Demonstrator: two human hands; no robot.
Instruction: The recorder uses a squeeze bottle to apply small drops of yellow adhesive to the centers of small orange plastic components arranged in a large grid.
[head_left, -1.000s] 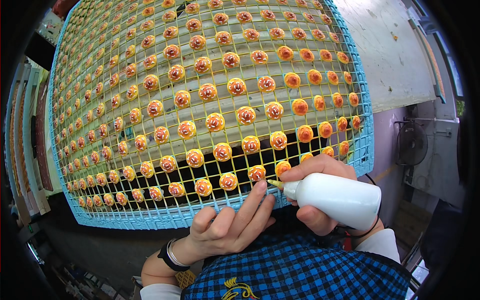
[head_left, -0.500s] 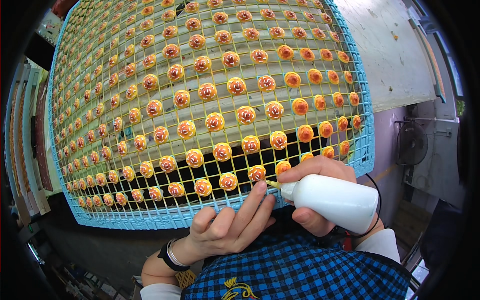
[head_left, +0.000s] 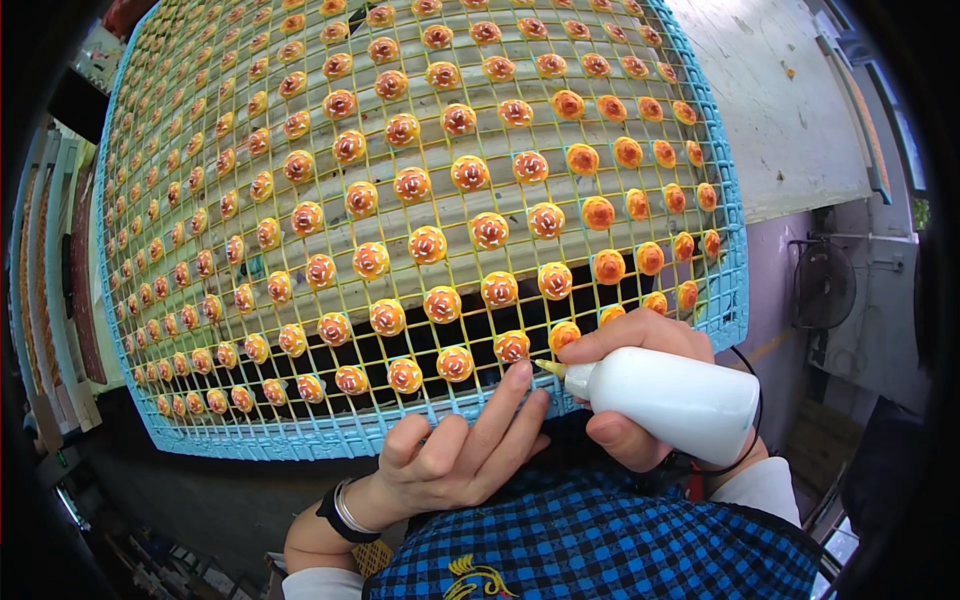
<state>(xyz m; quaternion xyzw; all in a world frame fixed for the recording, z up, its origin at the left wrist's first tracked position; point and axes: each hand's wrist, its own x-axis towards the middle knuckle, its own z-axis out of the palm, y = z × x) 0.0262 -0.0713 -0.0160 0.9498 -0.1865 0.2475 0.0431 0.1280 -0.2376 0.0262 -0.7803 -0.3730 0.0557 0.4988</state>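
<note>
My right hand (head_left: 640, 400) wraps round a white squeeze bottle (head_left: 672, 402) lying at a slant. Its thin yellowish nozzle (head_left: 549, 368) points left, with the tip close to a small orange bun-shaped piece (head_left: 512, 347) that bears white marks. My left hand (head_left: 470, 455) holds nothing. Its index finger reaches up to just below that same piece, beside the nozzle tip; whether it touches is hard to tell. The other fingers are partly bent. To the right, another bun-shaped piece (head_left: 564, 336) sits partly behind my right hand. The pieces rest on a yellow wire grid with a light-blue frame (head_left: 330, 442).
Many similar pieces stand in rows on the grid; those to the left have white marks, while several to the right, such as an orange piece (head_left: 598, 212), are plain. A pale tabletop (head_left: 790, 130) lies beyond the frame. At the right is a dark fan (head_left: 825, 283).
</note>
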